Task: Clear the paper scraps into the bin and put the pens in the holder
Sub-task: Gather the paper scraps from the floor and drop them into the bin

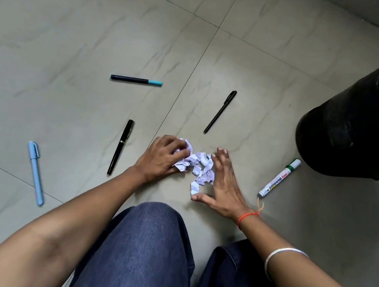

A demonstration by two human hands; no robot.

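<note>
A pile of crumpled white paper scraps (198,166) lies on the tiled floor between my hands. My left hand (161,157) curls its fingers round scraps at the pile's left side. My right hand (222,186) lies flat with spread fingers against the pile's right side. Around them lie a black pen (120,147), a thin black pen (220,111), a black marker with a teal cap (136,80), a light blue pen (35,173) and a white whiteboard marker with a green cap (279,178). A black bin (360,117) stands at the right. No pen holder is in view.
My knees in blue jeans (145,253) fill the lower middle. The grey tiled floor (79,20) stretches open at the far left and top. A wall base runs along the top right corner.
</note>
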